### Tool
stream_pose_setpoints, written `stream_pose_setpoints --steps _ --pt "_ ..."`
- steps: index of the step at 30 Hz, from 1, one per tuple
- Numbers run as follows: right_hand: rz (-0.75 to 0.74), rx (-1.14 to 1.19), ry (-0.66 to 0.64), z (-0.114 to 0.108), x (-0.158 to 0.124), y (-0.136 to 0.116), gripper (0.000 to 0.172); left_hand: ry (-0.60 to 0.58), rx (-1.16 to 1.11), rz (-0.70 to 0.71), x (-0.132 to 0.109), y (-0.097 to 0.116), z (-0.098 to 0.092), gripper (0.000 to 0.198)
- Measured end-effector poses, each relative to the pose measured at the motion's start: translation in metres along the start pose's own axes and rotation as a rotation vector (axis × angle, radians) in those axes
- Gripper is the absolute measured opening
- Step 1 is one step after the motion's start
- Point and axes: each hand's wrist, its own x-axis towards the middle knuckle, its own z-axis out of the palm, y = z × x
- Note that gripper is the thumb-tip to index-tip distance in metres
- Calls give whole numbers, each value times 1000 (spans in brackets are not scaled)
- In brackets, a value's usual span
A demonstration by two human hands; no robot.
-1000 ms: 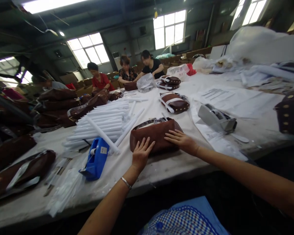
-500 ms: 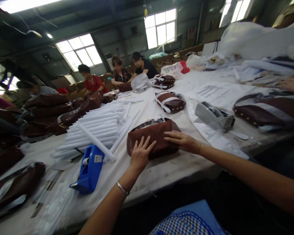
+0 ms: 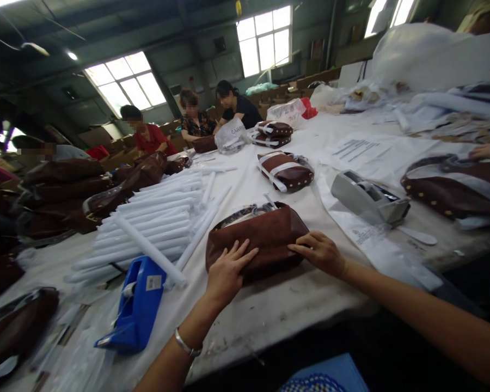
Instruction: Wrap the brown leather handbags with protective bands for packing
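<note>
A brown leather bag (image 3: 265, 234) lies on the white table (image 3: 294, 299) just in front of me, its open top turned away. My left hand (image 3: 227, 270) rests flat on the bag's near left side, fingers spread and open. My right hand (image 3: 320, 251) touches the bag's near right edge with its fingers curled down over it. A silver bracelet (image 3: 187, 347) circles my left wrist.
A blue tape dispenser (image 3: 136, 305) sits left of the bag, beside a pile of white paper rolls (image 3: 155, 223). A grey tape dispenser (image 3: 369, 198) stands to the right. Wrapped brown bags (image 3: 288, 171) lie farther back, more stacked at left (image 3: 61, 185). Several people work at the table's far end.
My right hand slid from the bag's top down to its near right edge and curled its fingers. The left hand stayed flat on the bag. The view shifted slightly.
</note>
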Motion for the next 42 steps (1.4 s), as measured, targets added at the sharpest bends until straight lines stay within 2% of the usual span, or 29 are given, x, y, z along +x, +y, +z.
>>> stream_pose_setpoints --steps 3,5,7,10,11,13,15,16,18,19,20,22,24,26,28,31,32,33,35,36,37,40,42 --pt "15 46 47 12 -3 -1 29 19 33 -12 -3 3 6 89" --pt "35 72 47 9 -4 -4 29 48 83 2 -7 5 12 88" --pt "49 122 -4 -6 0 -6 31 93 147 29 -11 6 19 85" --pt "24 262 -112 -52 23 -6 34 163 230 62 -17 9 28 81" --pt "22 284 -91 -70 37 -6 36 184 247 69 -19 11 31 79" --pt "92 215 83 -97 69 -6 39 222 266 74 -21 13 34 77" --pt "237 57 232 -102 98 -9 45 252 274 72 -22 15 37 75" --pt "298 -17 253 -95 107 -11 50 262 276 71 -22 16 38 74" --pt "300 -99 177 -63 111 -19 61 278 274 66 -22 17 41 72" --pt "240 -101 105 -41 106 -24 63 289 271 60 -22 18 43 71" --pt "142 -80 10 -19 98 -28 61 297 267 51 -22 19 46 70" --pt "39 -47 -106 18 78 -35 56 309 258 36 -22 20 52 68" --pt "-5 -22 -156 39 60 -36 57 310 246 23 -22 21 58 67" --pt "-27 -4 -167 45 52 -35 61 300 218 16 -24 23 57 67" --pt "-34 4 -164 44 51 -34 63 252 148 13 -25 24 44 67" --pt "-43 10 -166 41 53 -33 63 196 -48 4 -19 26 -2 61" --pt "-46 16 -171 41 54 -34 63 236 -109 -27 -14 26 -19 58" --pt "-48 24 -177 41 54 -34 63 326 -144 -84 -8 25 -35 55" --pt "-34 40 -184 41 54 -34 64 525 -91 -199 6 21 -51 53" --pt "-15 48 -186 42 54 -34 65 578 -33 -226 12 18 -49 54" --pt "5 58 -183 42 54 -35 66 582 28 -228 16 14 -40 57" --pt "63 84 -187 43 50 -39 70 429 118 -158 17 2 10 60" --pt "82 86 -187 44 47 -43 70 364 134 -181 13 -3 40 57"
